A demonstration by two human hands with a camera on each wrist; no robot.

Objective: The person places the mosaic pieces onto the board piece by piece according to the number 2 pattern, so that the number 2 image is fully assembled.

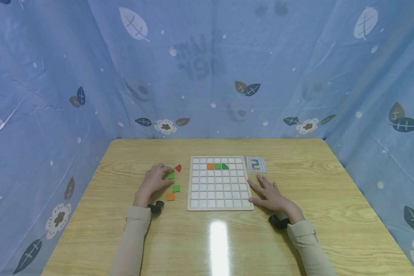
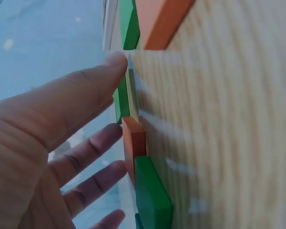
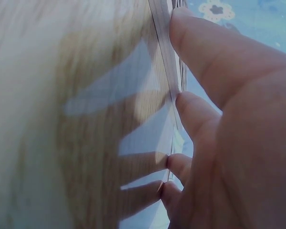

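Observation:
My left hand [image 1: 154, 178] reaches over loose flat tiles left of the white grid board [image 1: 219, 195]. A green square tile [image 1: 171, 175] lies between its thumb and forefinger, with the thumb apart from it. In the left wrist view, an orange tile [image 2: 138, 142] and a darker green tile [image 2: 152, 195] lie near the spread fingers; the hand hides these from the head view. My right hand [image 1: 270, 195] rests with fingers spread, thumb and forefinger touching the board's right edge. On the board, an orange square [image 1: 210, 166], a green square [image 1: 218, 166] and a dark green quarter-round [image 1: 225, 166] sit in one row.
A red quarter-round tile [image 1: 178, 168] lies beyond the left fingertips. Another green square [image 1: 176, 188] and an orange square [image 1: 171, 196] lie nearer. A pattern card [image 1: 256, 164] lies right of the board. Patterned blue curtains [image 1: 207, 96] surround the wooden table [image 1: 179, 245].

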